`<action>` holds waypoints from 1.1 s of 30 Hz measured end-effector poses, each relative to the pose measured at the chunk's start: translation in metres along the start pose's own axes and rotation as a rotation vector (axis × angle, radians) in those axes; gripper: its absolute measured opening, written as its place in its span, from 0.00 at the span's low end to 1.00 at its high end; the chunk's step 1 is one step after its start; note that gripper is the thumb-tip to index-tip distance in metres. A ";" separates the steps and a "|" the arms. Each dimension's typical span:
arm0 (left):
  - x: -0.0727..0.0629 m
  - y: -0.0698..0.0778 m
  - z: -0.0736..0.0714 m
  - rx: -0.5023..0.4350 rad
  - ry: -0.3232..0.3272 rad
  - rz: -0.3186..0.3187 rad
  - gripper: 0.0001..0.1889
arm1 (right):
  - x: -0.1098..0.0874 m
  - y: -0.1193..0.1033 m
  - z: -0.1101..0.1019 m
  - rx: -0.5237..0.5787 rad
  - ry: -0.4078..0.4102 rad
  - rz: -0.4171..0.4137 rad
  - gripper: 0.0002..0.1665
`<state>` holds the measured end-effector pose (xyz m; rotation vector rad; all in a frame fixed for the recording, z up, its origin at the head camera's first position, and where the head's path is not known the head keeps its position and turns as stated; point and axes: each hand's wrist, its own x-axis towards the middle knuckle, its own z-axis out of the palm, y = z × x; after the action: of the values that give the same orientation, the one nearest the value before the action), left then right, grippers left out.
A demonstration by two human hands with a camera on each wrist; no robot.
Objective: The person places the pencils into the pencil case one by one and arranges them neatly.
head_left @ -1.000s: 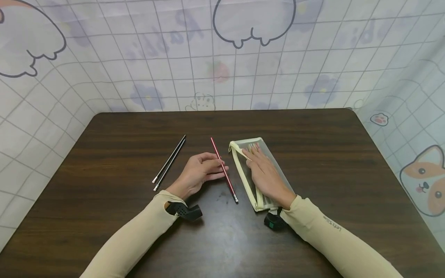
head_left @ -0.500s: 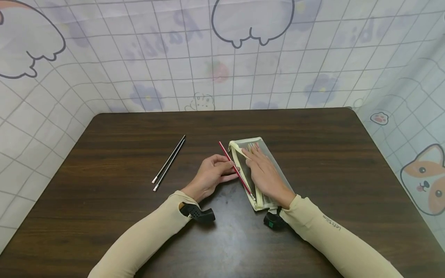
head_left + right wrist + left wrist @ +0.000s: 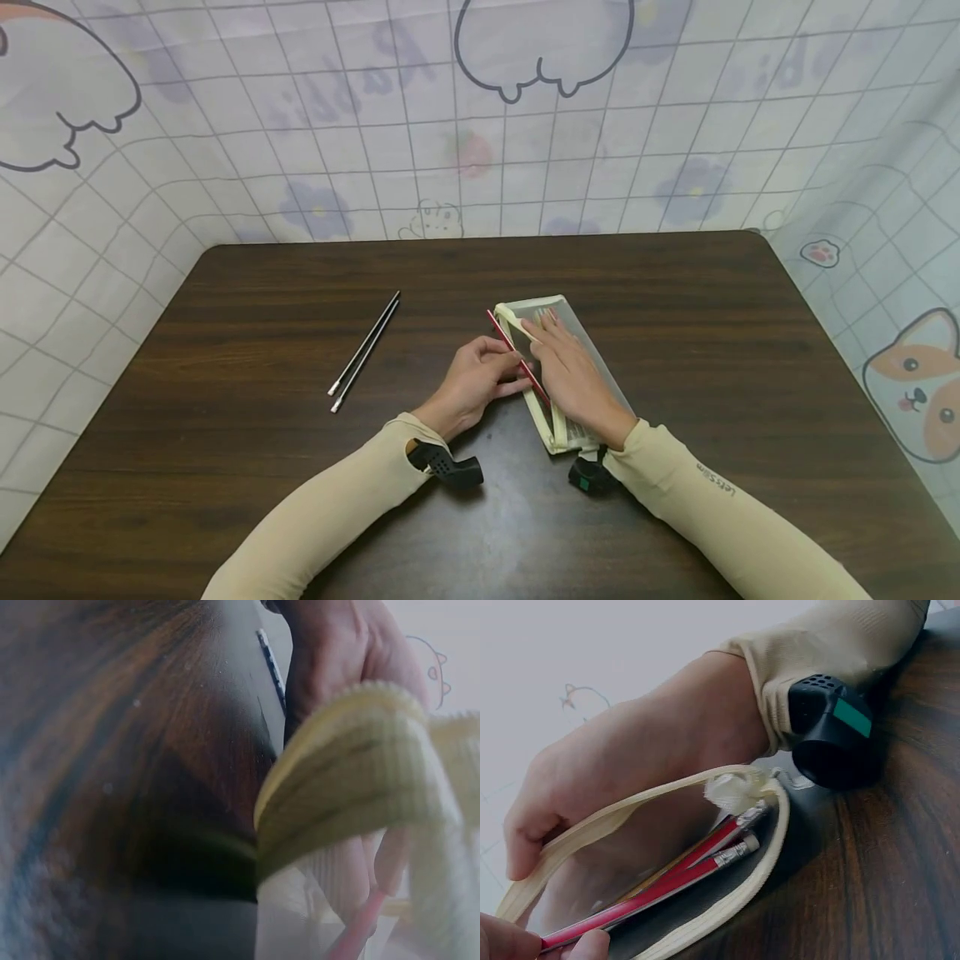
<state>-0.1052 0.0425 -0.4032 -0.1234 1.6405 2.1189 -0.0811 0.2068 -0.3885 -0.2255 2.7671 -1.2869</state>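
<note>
My left hand (image 3: 480, 379) pinches a red pencil (image 3: 645, 900) between thumb and fingers. Its eraser end reaches into the raised mouth of a mesh pencil case with cream zip edging (image 3: 538, 421). Inside the case, another red pencil (image 3: 739, 823) lies beside it in the left wrist view. My right hand (image 3: 577, 383) lies over the case with fingers stretched along its top, the thumb near the zip edge. In the right wrist view, the cream edging (image 3: 352, 772) stands in front of the left hand (image 3: 337, 652) and partly hides it.
Two dark pencils with white ends (image 3: 365, 354) lie side by side on the brown wooden table (image 3: 262, 467), left of the left hand. A patterned white cloth (image 3: 420, 150) hangs behind and beside the table.
My left hand has moved right with the red pencil, from beside the case to its mouth, and the eraser end has gone inside. The right hand stays on the case.
</note>
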 end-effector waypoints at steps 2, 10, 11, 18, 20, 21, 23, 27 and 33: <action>0.000 0.000 0.002 0.008 -0.001 -0.007 0.08 | 0.000 0.000 0.000 0.003 0.001 0.005 0.31; -0.002 -0.001 0.007 0.052 0.003 -0.029 0.11 | 0.001 0.000 0.000 0.022 0.011 0.022 0.31; -0.002 -0.001 0.007 0.059 0.003 -0.030 0.12 | 0.001 0.000 0.000 0.021 0.012 0.021 0.31; -0.002 0.001 0.006 0.130 -0.041 -0.042 0.12 | 0.001 -0.001 0.001 0.016 0.012 0.019 0.31; -0.003 0.003 0.004 0.149 -0.061 -0.051 0.13 | 0.001 -0.001 0.002 0.020 0.009 0.018 0.31; -0.003 0.004 0.003 0.156 -0.067 -0.054 0.14 | 0.001 -0.001 0.002 0.022 0.008 0.019 0.31; -0.005 0.007 0.000 0.172 -0.074 -0.059 0.15 | 0.000 -0.001 0.001 0.023 0.003 0.022 0.31; -0.009 0.015 -0.008 0.206 -0.071 -0.039 0.15 | 0.000 -0.002 -0.001 0.019 -0.018 0.037 0.32; -0.011 0.027 -0.024 0.217 -0.036 0.009 0.15 | -0.003 -0.002 -0.007 0.057 -0.003 0.046 0.32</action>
<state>-0.1107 0.0115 -0.3824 -0.0098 1.8389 1.9228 -0.0786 0.2112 -0.3825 -0.1582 2.7120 -1.3507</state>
